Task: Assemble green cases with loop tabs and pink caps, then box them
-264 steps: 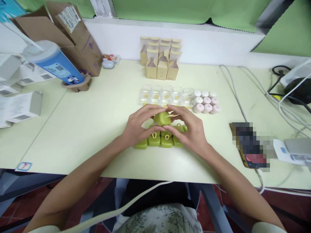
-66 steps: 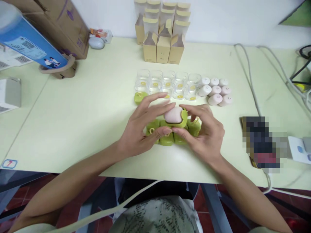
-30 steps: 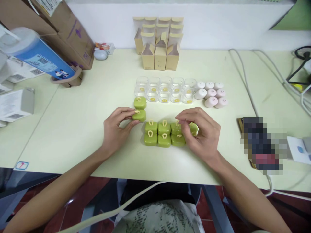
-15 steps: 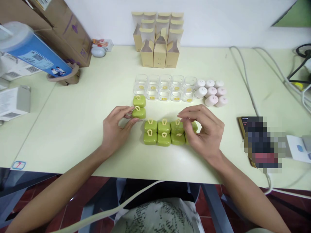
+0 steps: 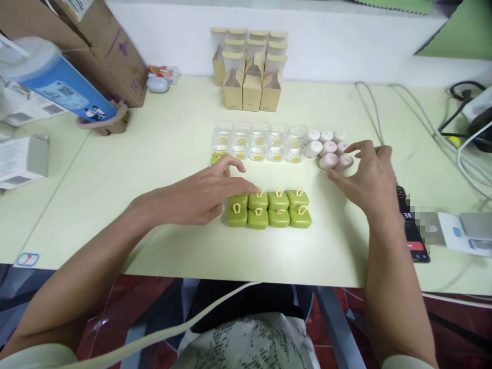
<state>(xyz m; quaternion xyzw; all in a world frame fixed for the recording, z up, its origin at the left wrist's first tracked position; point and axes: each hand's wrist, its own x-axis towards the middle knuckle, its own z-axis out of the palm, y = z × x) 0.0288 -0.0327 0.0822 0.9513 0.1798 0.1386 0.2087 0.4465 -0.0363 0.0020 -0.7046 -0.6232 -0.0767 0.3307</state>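
Note:
My left hand point(image 5: 215, 192) is open over the left end of two rows of green rounded cases point(image 5: 258, 219) with cream loops on top. Its index fingertip is at one loop in the back row; whether it touches is unclear. Partly hidden behind this hand is another green case point(image 5: 217, 158). My right hand point(image 5: 369, 177) is open, thumb and fingers apart, at the right side of a cluster of pale pink and white small cylinders point(image 5: 328, 161). Its thumb tip is close to the front ones. Clear plastic cups point(image 5: 276, 152) with yellow labels stand in two rows left of the cylinders.
Open-topped cardboard boxes point(image 5: 251, 95) stand by the wall. On the right are a phone point(image 5: 417, 241), a white box point(image 5: 457, 233) and grey cables point(image 5: 378, 115). A blue canister point(image 5: 73, 95), a large carton point(image 5: 111, 56) and white boxes point(image 5: 25, 161) occupy the left.
My right hand has moved right from the green cases to the pale cylinders. My left hand has left the separate green case and reached right over the rows.

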